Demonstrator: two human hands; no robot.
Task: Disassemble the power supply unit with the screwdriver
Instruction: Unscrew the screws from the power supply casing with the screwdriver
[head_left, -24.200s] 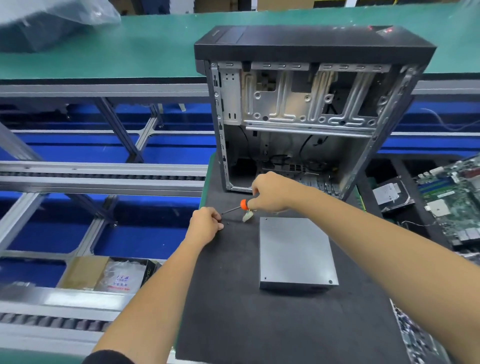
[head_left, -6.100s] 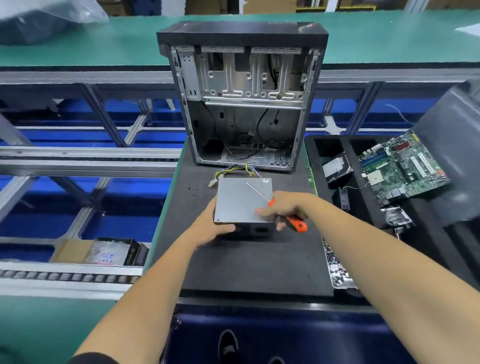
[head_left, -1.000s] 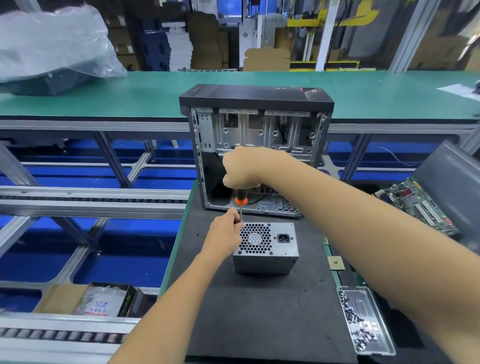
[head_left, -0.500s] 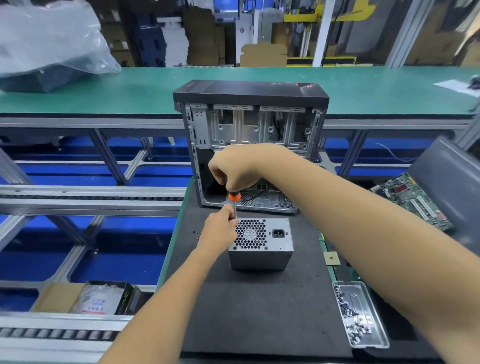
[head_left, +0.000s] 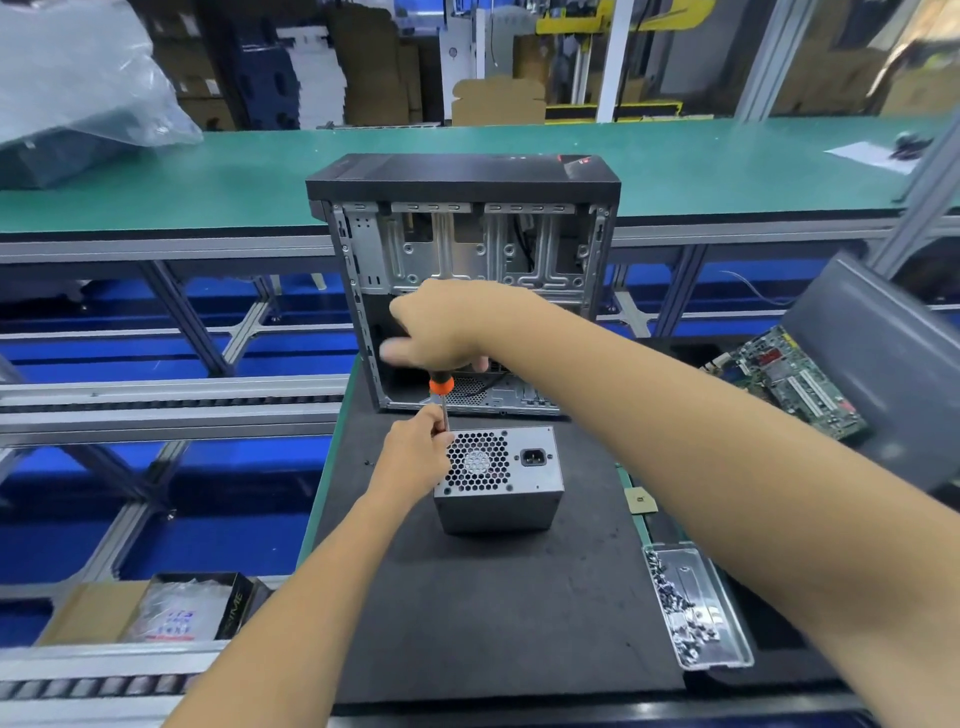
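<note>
The grey power supply unit (head_left: 511, 486) stands on its side on the black mat (head_left: 493, 613), fan grille and power socket facing up. My right hand (head_left: 441, 327) grips the top of the orange-and-black screwdriver (head_left: 442, 387), held upright over the unit's upper left corner. Its fingers are blurred. My left hand (head_left: 413, 457) rests against the unit's left edge and pinches the screwdriver's metal shaft near the tip. The tip itself is hidden behind my left fingers.
An open computer case (head_left: 467, 280) stands upright right behind the unit. A clear tray of screws (head_left: 696, 608) lies at the mat's right edge. A motherboard (head_left: 789, 379) and grey panel (head_left: 878, 364) lie at the right. A box (head_left: 156, 608) sits lower left by conveyor rails.
The unit was turned from lying flat onto its side, grille up. Over the last second both hands stay at its upper left corner with the screwdriver upright; my right fingers shift on the handle.
</note>
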